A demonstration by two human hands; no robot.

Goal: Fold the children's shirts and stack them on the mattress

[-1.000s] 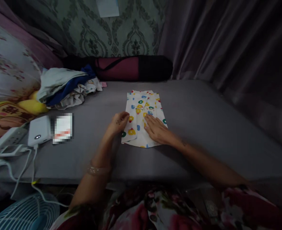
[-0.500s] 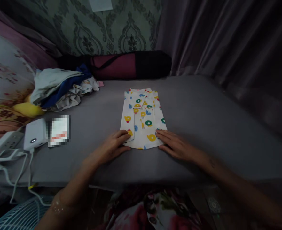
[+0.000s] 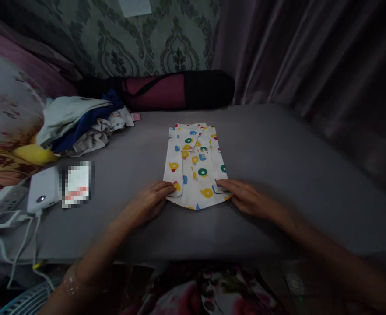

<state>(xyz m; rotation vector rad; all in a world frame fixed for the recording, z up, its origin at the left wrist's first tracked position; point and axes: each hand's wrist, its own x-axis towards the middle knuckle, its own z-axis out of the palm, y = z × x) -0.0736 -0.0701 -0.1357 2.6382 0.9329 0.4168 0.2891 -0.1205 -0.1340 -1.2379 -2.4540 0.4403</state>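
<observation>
A small white garment (image 3: 194,164) printed with yellow, green and blue shapes lies folded into a narrow rectangle on the grey mattress (image 3: 278,175). My left hand (image 3: 150,201) pinches its near left corner. My right hand (image 3: 245,197) pinches its near right corner, where the cloth is slightly raised and creased. The near hem bows toward me between the two hands.
A pile of unfolded clothes (image 3: 81,122) lies at the back left. A dark maroon bolster (image 3: 180,89) runs along the wall. A white power bank (image 3: 43,194), a pixelated card (image 3: 76,183), a power strip (image 3: 2,201) and cables sit left. Curtains (image 3: 311,65) hang on the right.
Both hands slid from the middle of the garment down to its near corners and closed on them. The near hem now bows toward me.
</observation>
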